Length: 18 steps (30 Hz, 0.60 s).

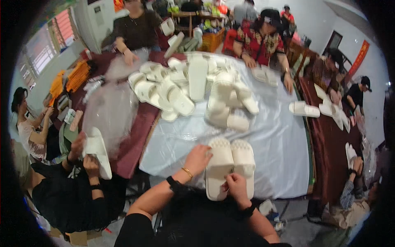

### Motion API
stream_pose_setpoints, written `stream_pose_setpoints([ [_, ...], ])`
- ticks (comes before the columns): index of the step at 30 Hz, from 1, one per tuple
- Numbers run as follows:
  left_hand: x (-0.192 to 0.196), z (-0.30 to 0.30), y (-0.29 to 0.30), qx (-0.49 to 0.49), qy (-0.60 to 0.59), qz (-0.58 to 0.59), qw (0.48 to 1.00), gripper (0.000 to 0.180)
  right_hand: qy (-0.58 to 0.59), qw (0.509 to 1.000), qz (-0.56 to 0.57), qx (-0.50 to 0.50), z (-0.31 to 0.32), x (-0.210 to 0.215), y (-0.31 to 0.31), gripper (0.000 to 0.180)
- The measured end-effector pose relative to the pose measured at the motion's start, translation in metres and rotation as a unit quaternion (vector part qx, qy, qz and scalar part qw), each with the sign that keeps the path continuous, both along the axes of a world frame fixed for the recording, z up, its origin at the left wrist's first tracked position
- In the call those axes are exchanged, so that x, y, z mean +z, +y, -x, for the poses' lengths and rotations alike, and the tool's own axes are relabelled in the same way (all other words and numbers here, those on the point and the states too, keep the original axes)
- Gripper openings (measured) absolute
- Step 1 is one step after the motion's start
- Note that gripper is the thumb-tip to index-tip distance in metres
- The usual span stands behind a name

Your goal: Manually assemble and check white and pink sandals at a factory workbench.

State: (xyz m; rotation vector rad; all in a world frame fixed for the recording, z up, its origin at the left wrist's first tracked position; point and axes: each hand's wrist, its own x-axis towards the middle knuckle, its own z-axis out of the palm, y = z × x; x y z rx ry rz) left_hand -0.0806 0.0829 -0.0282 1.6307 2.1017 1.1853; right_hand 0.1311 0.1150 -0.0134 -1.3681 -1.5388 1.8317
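Observation:
A pair of cream slide slippers [219,186] lies side by side at the near edge of the covered table, toes pointing away from me. My left hand [199,159] is at the outer side of the left slipper's strap, its fingers stretched toward it and lightly bent. Over the inner edges of the two footbeds, just behind the straps, is my right hand [237,187]. Its thumb and fingertips are pinched together; whatever they hold, if anything, is too small to make out. Beyond the pair is a loose heap of similar cream slippers [177,100].
Clear plastic sheeting [109,111] lies on the dark red cloth at left. A co-worker at left holds a cream slipper [98,154]. Another pair of slippers [304,109] lies near the table's right edge. Several people work around the tables; orange bundles [78,76] lie at far left.

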Motion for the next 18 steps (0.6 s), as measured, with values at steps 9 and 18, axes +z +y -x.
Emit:
stream_pose_setpoints([
  [9, 0.001, 0.001, 0.058, -0.034, 0.114, 0.225, 0.967, 0.048, 0.183, 0.944, 0.263, -0.072, 0.036, -0.062, 0.022, 0.016],
  [18, -0.009, 0.013, 0.088, -0.069, 0.095, 0.194, 0.974, 0.037, 0.161, 0.954, 0.236, -0.087, 0.049, -0.046, 0.03, 0.019],
])
